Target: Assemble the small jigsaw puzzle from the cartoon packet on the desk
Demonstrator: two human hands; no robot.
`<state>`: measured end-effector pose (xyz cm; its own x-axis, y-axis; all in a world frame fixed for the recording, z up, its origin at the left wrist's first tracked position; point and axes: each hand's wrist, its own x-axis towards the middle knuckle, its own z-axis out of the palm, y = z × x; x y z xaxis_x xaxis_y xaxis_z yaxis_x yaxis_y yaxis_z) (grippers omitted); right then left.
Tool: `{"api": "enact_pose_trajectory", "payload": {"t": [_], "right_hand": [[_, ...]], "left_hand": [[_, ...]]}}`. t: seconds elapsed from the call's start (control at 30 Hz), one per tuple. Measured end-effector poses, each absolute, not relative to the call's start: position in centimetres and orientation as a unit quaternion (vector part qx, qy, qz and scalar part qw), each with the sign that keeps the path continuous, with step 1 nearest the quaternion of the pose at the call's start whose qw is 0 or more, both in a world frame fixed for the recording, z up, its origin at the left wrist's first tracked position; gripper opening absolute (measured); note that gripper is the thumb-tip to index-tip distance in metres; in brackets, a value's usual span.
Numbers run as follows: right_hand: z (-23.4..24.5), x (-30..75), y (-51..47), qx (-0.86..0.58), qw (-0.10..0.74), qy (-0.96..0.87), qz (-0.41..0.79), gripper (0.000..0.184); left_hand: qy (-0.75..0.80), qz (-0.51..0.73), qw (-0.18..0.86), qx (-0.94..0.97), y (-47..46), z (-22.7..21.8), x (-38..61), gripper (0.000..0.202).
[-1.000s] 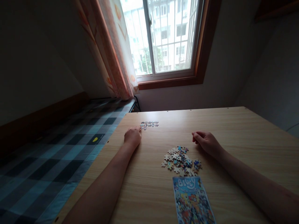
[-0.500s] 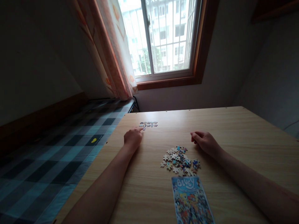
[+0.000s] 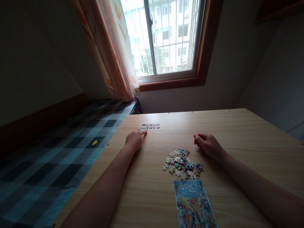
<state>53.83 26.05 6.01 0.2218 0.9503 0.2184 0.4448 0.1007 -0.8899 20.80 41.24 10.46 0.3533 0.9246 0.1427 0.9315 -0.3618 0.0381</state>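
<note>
At the far left of the table, my left hand (image 3: 135,140) reaches out with its index finger stretched onto a small puzzle piece (image 3: 145,130). That piece lies at the near left edge of the laid-out puzzle pieces (image 3: 152,126), which form a small block in rows. My right hand (image 3: 206,144) rests on the table with its fingers curled and the fingertips pressed together; whether anything is between them is hidden. A loose pile of puzzle pieces (image 3: 180,163), some face down, lies between my forearms, nearest to my right hand.
A colourful picture sheet reading "Bluey" (image 3: 195,202) lies just in front of the pile on the wooden table (image 3: 237,126). Left of the table stands a bed with a checked cover (image 3: 59,167). Behind are a curtain (image 3: 111,57) and a barred window (image 3: 174,41).
My left index finger has shifted slightly over the piece at the block's near left, which now sits closer under the rows. My right hand stays where it was.
</note>
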Motion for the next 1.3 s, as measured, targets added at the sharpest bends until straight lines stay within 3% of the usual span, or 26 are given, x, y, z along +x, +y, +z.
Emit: {"api": "enact_pose_trajectory", "payload": {"t": [0.83, 1.3], "right_hand": [[5.9, 54.0, 26.1, -0.614, 0.475, -0.575, 0.258, 0.048], [6.1, 53.9, 26.0, -0.619, 0.475, -0.568, 0.261, 0.050]], "left_hand": [[-0.532, -0.163, -0.012, -0.831, 42.4, 9.8, 19.8, 0.037], [-0.556, -0.107, 0.000, -0.824, 41.9, 10.2, 20.3, 0.038]]}}
